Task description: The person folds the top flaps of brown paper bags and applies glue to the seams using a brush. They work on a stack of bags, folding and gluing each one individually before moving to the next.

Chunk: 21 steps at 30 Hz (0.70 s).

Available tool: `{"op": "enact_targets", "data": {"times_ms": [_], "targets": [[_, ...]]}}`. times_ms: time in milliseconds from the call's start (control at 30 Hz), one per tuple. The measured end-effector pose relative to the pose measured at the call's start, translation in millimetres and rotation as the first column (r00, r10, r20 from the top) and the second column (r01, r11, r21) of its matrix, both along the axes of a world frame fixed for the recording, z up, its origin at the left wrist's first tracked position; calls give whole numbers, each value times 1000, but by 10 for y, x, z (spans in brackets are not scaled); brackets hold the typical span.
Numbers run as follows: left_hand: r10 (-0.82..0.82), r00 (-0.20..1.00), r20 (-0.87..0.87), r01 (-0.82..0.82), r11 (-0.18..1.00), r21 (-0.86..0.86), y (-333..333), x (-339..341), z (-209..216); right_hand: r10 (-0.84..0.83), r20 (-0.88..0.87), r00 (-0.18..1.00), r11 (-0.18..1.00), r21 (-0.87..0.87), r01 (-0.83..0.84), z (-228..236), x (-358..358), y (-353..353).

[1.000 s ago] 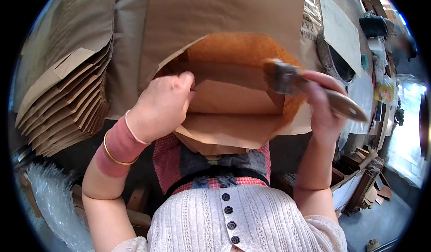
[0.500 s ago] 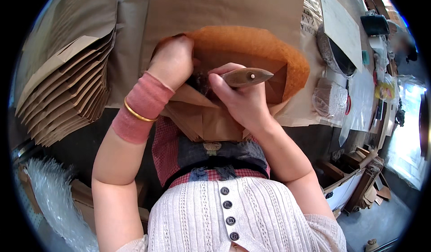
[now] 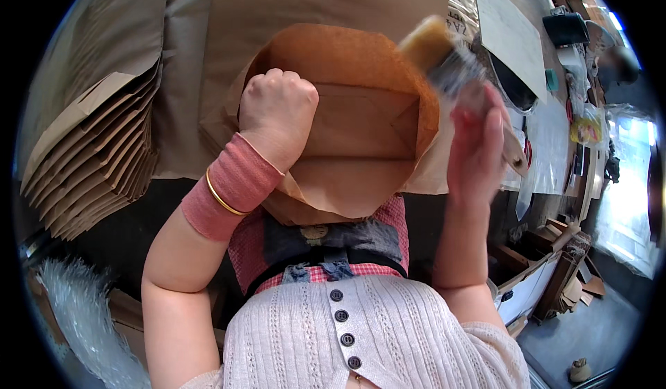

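Head view: your left hand (image 3: 279, 108) is curled into a fist at the left edge of the open brown paper bag (image 3: 333, 49) in front of you; whether it pinches the paper, I cannot tell. Your right hand (image 3: 479, 139), blurred, grips 1 wide brush (image 3: 451, 68) near the bag's upper right.
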<state>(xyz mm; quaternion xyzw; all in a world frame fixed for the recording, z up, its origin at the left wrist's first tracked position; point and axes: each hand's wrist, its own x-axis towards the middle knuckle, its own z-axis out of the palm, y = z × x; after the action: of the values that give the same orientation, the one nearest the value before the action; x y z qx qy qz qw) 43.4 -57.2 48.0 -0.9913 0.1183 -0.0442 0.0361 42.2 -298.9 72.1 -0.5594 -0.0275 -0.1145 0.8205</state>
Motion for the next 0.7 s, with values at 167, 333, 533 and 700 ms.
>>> {"op": "enact_targets", "data": {"times_ms": [167,333,533,700], "targets": [[-22,1000,6,21,999,32,-101,20,-31,238,-62,969,799,580,-159,-962,395,250],[-557,754,348,645,533,-547,-31,-166,274,563,107,820,444,797,-409,-1048,340,453],[186,973,138,-120,916,-384,816,-370,-468,608,118,785,423,789,-446,-1060,350,448],[84,986,146,-50,973,-224,363,-325,-586,590,37,806,493,774,-397,-975,351,487]]}}
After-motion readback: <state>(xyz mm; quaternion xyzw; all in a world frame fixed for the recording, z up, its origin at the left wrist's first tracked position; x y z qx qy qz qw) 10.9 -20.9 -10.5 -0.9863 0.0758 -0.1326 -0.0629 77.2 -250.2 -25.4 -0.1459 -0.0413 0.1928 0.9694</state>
